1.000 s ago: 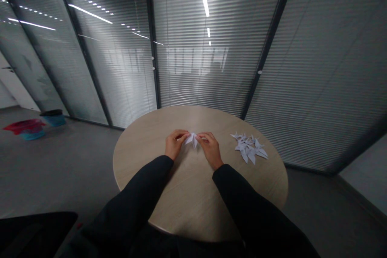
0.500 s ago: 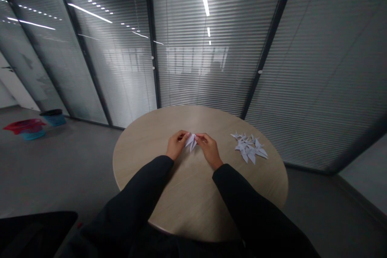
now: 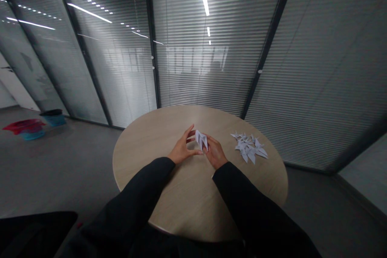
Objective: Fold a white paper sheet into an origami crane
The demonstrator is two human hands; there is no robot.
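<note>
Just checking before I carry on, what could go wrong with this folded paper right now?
The folded paper piece seems held mainly by the right hand, with the left hand spread open, so it might slip. Dropped, it could land among the pile of folded paper shapes on the round table.

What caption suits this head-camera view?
Right hand holds folded white paper near the open left hand, over a round wooden table beside a pile of origami pieces.

Head-worn view facing forward and down, close above the left hand [image 3: 181,150] and right hand [image 3: 215,154]
</note>
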